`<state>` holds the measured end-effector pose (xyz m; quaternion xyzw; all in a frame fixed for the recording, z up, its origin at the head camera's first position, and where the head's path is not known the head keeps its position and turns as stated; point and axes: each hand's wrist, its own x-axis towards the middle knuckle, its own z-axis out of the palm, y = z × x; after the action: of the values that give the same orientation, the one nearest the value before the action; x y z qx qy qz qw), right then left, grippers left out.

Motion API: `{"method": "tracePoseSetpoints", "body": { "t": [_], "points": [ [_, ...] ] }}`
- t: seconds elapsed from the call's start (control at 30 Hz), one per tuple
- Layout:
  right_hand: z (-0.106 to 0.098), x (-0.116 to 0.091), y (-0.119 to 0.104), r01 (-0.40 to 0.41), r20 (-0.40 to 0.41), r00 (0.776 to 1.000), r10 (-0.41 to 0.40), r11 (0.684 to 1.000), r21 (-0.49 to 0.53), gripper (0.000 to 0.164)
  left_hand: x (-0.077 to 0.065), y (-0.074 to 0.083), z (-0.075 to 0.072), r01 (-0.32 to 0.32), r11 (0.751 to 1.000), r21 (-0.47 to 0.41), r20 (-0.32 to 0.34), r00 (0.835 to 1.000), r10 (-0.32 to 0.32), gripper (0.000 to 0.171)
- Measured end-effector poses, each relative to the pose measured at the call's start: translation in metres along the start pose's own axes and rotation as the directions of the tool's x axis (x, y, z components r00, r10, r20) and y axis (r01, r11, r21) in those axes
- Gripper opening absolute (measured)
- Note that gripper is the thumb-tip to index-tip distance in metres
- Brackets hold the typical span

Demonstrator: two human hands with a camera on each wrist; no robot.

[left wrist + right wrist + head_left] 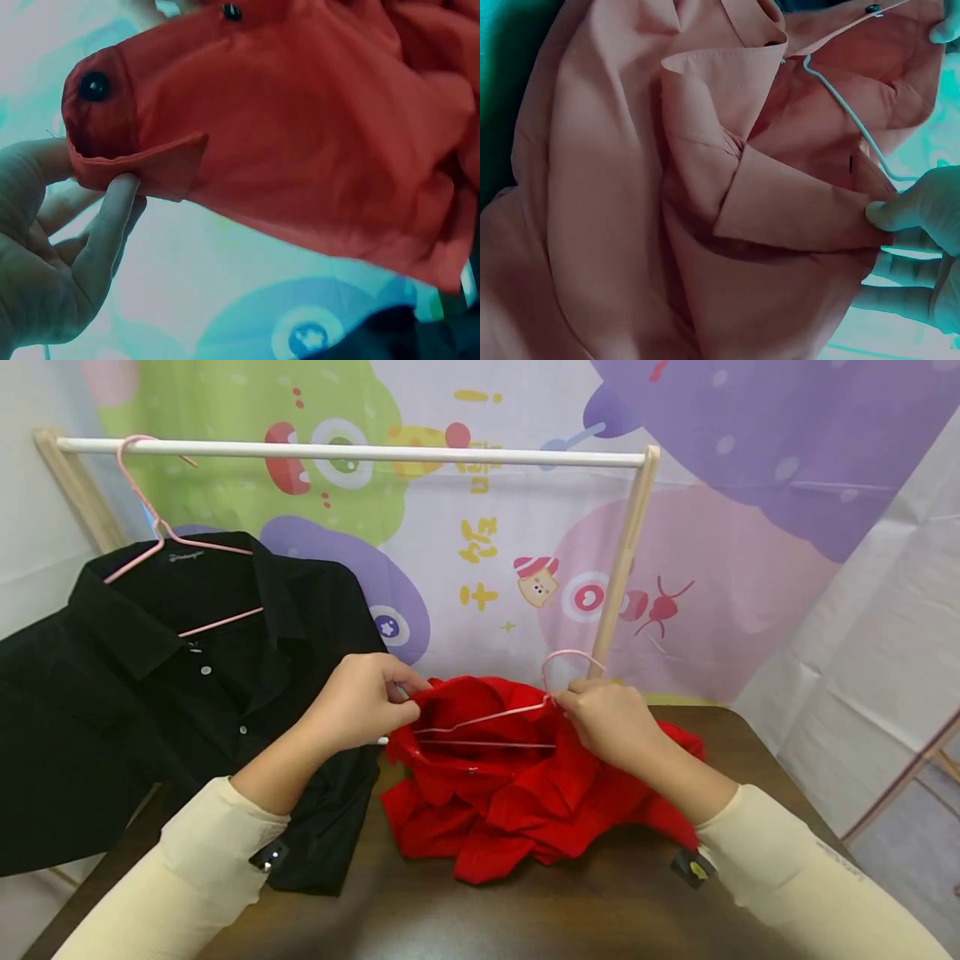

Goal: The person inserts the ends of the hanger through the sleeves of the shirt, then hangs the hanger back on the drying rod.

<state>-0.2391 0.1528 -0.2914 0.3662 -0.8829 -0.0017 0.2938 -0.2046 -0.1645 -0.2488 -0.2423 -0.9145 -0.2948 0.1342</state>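
A red shirt (525,814) lies bunched on the brown table, its neck opening raised between both hands. My left hand (363,702) pinches the left edge of the collar; in the left wrist view, thumb and fingers hold the collar band (150,171) near a dark button (94,86). My right hand (615,722) grips the collar's other side, close to the neck of a pink hanger (498,716). The right wrist view has the thumb on the folded collar (802,202), fingers behind it. The hanger's body sits inside the neck opening; its hook stands above the fabric.
A black shirt (315,602) hangs at left on another pink hanger (138,489), hooked over a white rod (375,452) with wooden posts (626,560). Its lower part reaches the table (420,914). A cartoon-printed cloth (465,618) hangs behind the rack.
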Motion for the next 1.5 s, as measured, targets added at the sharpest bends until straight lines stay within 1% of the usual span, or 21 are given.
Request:
{"method": "tracePoseSetpoints", "body": {
  "t": [0.07,0.13,0.23,0.37,0.5,0.6,0.73,0.83,0.87,0.9,0.93,1.0,1.03,1.07,1.1,1.13,1.17,1.23,1.3,1.4,1.5],
  "points": [
    [0.000,0.002,0.000,-0.037,0.000,0.999,0.037,0.999,-0.005,0.020,-0.003,0.009,0.003,0.023,0.999,-0.045,0.003,1.000,-0.022,0.019],
    [-0.001,0.003,0.001,-0.075,-0.005,0.997,0.075,0.997,0.002,0.017,-0.006,0.018,0.007,0.030,0.997,-0.072,0.008,1.000,-0.030,0.019],
    [-0.003,0.005,0.005,-0.115,-0.034,0.993,0.116,0.993,0.032,0.013,-0.011,0.030,0.017,0.003,0.996,-0.087,0.009,1.000,-0.002,0.018],
    [-0.007,0.004,0.008,-0.140,-0.109,0.983,0.151,0.985,0.101,0.014,-0.016,0.042,0.037,-0.077,0.996,-0.038,-0.008,0.997,0.077,0.019],
    [-0.010,0.003,0.008,-0.149,-0.185,0.966,0.179,0.975,0.165,0.016,-0.018,0.047,0.056,-0.111,0.994,-0.013,-0.031,0.993,0.111,0.028],
    [-0.014,0.002,0.008,-0.157,-0.230,0.952,0.203,0.967,0.201,0.017,-0.017,0.048,0.068,-0.145,0.989,0.033,-0.060,0.987,0.147,0.036],
    [-0.020,0.002,0.010,-0.167,-0.259,0.939,0.226,0.958,0.232,0.017,-0.014,0.048,0.077,-0.187,0.976,0.109,-0.102,0.975,0.198,0.042],
    [-0.024,0.002,0.012,-0.166,-0.264,0.937,0.227,0.958,0.235,0.018,-0.011,0.047,0.073,-0.191,0.972,0.137,-0.132,0.969,0.209,0.042],
    [-0.025,0.001,0.012,-0.163,-0.268,0.937,0.225,0.959,0.233,0.019,-0.010,0.046,0.070,-0.197,0.969,0.148,-0.151,0.964,0.219,0.039],
    [-0.026,0.000,0.013,-0.159,-0.273,0.936,0.222,0.959,0.234,0.020,-0.008,0.045,0.066,-0.207,0.965,0.162,-0.178,0.956,0.235,0.035],
    [-0.027,0.000,0.014,-0.156,-0.275,0.936,0.219,0.960,0.234,0.020,-0.006,0.043,0.062,-0.221,0.959,0.178,-0.209,0.944,0.256,0.030],
    [-0.029,-0.002,0.015,-0.148,-0.279,0.936,0.212,0.961,0.235,0.020,0.000,0.037,0.052,-0.250,0.943,0.220,-0.279,0.910,0.306,0.027],
    [-0.030,-0.002,0.016,-0.144,-0.282,0.936,0.209,0.961,0.236,0.020,0.003,0.033,0.046,-0.263,0.935,0.237,-0.299,0.896,0.328,0.028],
    [-0.031,-0.003,0.016,-0.142,-0.283,0.936,0.208,0.961,0.236,0.020,0.007,0.029,0.041,-0.279,0.929,0.243,-0.305,0.887,0.347,0.031],
    [-0.032,-0.003,0.016,-0.138,-0.284,0.937,0.204,0.962,0.235,0.020,0.010,0.025,0.035,-0.287,0.927,0.241,-0.294,0.889,0.352,0.036],
    [-0.033,-0.003,0.015,-0.135,-0.283,0.938,0.200,0.963,0.233,0.020,0.013,0.021,0.030,-0.289,0.928,0.236,-0.269,0.898,0.348,0.041],
    [-0.034,-0.003,0.015,-0.129,-0.285,0.939,0.194,0.965,0.230,0.021,0.016,0.018,0.026,-0.288,0.929,0.231,-0.233,0.911,0.341,0.046],
    [-0.035,-0.003,0.013,-0.118,-0.283,0.942,0.180,0.968,0.223,0.022,0.019,0.012,0.020,-0.283,0.935,0.216,-0.134,0.939,0.315,0.049],
    [-0.036,-0.003,0.010,-0.103,-0.276,0.947,0.162,0.971,0.216,0.023,0.022,0.010,0.018,-0.270,0.938,0.218,-0.060,0.955,0.289,0.047],
    [-0.038,-0.002,0.007,-0.088,-0.259,0.955,0.142,0.974,0.210,0.025,0.025,0.010,0.017,-0.277,0.935,0.220,0.001,0.959,0.284,0.040],
    [-0.041,-0.001,0.006,-0.082,-0.244,0.961,0.132,0.975,0.206,0.026,0.030,0.013,0.017,-0.284,0.939,0.194,0.029,0.958,0.284,0.035]
  ]
}}
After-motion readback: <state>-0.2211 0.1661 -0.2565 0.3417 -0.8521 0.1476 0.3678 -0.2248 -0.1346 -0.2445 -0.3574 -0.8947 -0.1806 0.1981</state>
